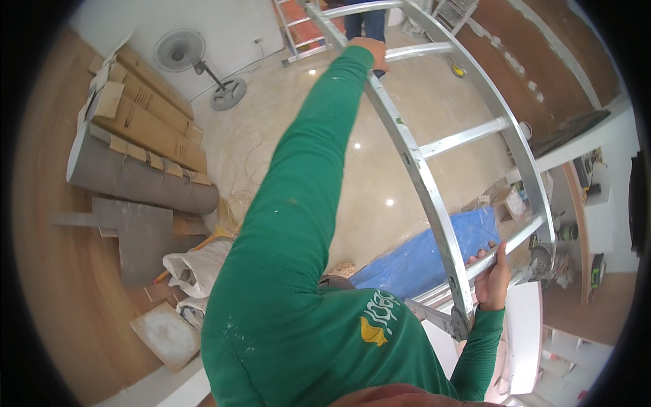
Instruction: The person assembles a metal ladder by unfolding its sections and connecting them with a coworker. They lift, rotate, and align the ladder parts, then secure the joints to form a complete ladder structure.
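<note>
An aluminium ladder (422,178) slants across the upper right, its two rails joined by several rungs. Stretched far forward in a green sleeve, my left arm ends with my left hand (369,51) closed round the ladder's left rail near the top. Closer to my body, my right hand (492,279) grips a low rung from underneath, its thumb up along the far side. Metal hinge joints (462,324) sit at the ladder's near end, and more ladder sections show below, partly hidden by my body.
A person's legs in dark trousers (366,26) stand beyond the ladder. A pedestal fan (180,49) is at the far left, near long cardboard boxes (146,125) and a grey roll (146,173). Blue sheeting (427,241) covers something beneath the ladder. Another ladder (298,30) stands behind.
</note>
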{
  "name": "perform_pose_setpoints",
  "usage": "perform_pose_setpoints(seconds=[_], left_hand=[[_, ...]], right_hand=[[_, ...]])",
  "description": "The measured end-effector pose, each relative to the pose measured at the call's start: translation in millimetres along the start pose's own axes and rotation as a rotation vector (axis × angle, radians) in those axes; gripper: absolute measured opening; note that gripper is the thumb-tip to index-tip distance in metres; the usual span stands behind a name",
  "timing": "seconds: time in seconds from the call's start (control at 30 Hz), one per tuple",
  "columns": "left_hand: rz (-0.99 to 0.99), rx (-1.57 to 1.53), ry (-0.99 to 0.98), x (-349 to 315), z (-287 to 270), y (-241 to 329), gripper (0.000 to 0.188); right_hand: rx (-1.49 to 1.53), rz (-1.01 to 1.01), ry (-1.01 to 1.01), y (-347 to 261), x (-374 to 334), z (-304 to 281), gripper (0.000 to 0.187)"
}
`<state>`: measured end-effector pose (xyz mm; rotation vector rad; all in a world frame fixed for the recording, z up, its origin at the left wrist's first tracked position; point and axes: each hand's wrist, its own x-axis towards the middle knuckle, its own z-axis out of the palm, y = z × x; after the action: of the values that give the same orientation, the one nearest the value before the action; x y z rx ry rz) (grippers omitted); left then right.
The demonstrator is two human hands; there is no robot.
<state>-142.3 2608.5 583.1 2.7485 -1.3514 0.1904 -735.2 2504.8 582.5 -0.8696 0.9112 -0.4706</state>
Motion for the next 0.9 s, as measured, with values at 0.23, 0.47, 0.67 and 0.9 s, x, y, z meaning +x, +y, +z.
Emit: perform_pose_setpoints(seconds=[0.23, 0.47, 0.67, 0.9], left_hand=[[-0.203, -0.456, 0.464, -35.5, 9.5, 26.2, 0.056], [-0.489, -1.272, 0.957, -136.6, 62.6, 113.8, 0.074], [-0.501, -2.062, 0.35, -175.3, 52.7, 176.9, 0.082], [-0.667, -2.113, 0.303, -155.3, 47.3, 235.8, 0.042]], right_hand=[[-0.079, 0.027, -0.126, -0.6, 6.6, -28.4, 0.042], [-0.713, -0.305, -0.38, 9.9, -59.9, -72.0, 0.061], [-1.118, -0.757, -0.189, 37.0, -112.1, -117.2, 0.052], [-0.642, -0.761, 0.084, 114.8, -102.1, -189.1, 0.054]])
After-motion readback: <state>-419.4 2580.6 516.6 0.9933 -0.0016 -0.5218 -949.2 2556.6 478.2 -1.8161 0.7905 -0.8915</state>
